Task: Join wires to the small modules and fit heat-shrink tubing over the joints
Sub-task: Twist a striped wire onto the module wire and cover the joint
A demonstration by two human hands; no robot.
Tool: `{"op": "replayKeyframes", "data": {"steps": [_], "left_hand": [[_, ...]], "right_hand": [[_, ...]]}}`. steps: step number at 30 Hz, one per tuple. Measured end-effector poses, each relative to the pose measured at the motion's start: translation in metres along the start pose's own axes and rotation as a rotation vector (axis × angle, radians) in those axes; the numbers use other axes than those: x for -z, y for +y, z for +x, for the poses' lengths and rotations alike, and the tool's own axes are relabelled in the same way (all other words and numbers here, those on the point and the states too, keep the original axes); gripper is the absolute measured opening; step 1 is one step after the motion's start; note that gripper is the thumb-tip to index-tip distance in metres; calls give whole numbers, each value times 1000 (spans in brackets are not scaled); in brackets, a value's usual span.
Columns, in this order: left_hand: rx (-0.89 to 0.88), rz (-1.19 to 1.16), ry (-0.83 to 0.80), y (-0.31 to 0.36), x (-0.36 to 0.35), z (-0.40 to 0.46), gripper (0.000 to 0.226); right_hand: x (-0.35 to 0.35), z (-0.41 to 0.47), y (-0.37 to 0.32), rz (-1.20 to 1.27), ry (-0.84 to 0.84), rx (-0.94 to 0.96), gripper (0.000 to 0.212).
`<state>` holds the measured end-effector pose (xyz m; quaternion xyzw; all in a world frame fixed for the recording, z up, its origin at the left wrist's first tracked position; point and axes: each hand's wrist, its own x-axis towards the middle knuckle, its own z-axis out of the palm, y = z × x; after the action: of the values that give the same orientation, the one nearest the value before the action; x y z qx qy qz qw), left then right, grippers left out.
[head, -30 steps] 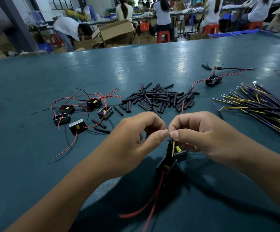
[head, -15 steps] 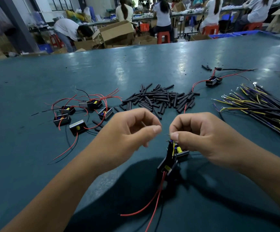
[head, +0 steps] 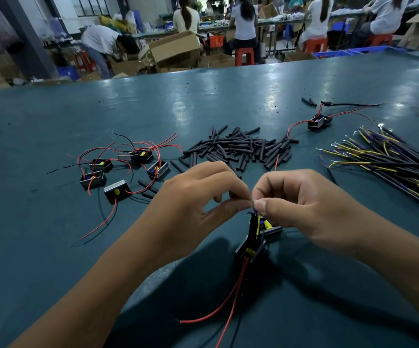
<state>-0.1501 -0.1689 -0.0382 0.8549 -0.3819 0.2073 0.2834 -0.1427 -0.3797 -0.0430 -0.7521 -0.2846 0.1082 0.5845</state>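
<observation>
Both hands work near the middle of the tabletop. The left hand has thumb and forefinger pinched together on a thin wire end; the right hand has its fingers curled and pinches the matching wire end just beside it. The thumb tips nearly touch. What lies between them is too small to make out in detail.

Directly below the pinch hangs a small black module with a yellow part. It appears to be carried by its leads alone. A second module lies just behind it, under the right hand. Two red wires trail from the hanging module toward the near edge.

Handling, as a judgement:
- The module is light; its leads bear its weight. Do not tug, as the lead roots are probably the weak point.
- The wire is thin, limp and springy. Hold it close to the bare end, where it can be steered.
- The bare strands likely fray and bend easily.

Supplies:
- A pile of black tubing pieces lies far of the hands. Each piece is probably light, smooth and prone to rolling; pick one up by its middle.
- A bundle of yellow and purple wires lies at the right.
- A group of modules with red leads lies at the left.
- One wired module lies far right.
</observation>
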Motion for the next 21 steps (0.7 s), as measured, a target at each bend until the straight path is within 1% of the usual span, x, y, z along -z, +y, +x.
{"op": "replayKeyframes", "data": {"steps": [2, 4, 7, 9, 11, 16, 21], "left_hand": [[143, -162, -51, 3, -1, -1, 10], [348, -439, -119, 5, -1, -1, 11], [657, -864, -179, 7, -3, -2, 10], [765, -1000, -207, 9, -5, -2, 11], [755, -989, -202, 10, -6, -2, 12], [529, -687, -168, 10, -2, -1, 13], [460, -589, -178, 10, 2, -2, 12]], "right_hand": [[0, 0, 1, -4, -4, 7, 12], [-1, -1, 1, -6, -19, 17, 10], [-3, -1, 1, -11, -36, 27, 9], [-3, -2, 1, -10, -36, 29, 9], [-2, -2, 0, -7, -37, 31, 9], [-2, -2, 0, -10, -37, 34, 9], [-4, -2, 1, -4, -49, 24, 9]]}}
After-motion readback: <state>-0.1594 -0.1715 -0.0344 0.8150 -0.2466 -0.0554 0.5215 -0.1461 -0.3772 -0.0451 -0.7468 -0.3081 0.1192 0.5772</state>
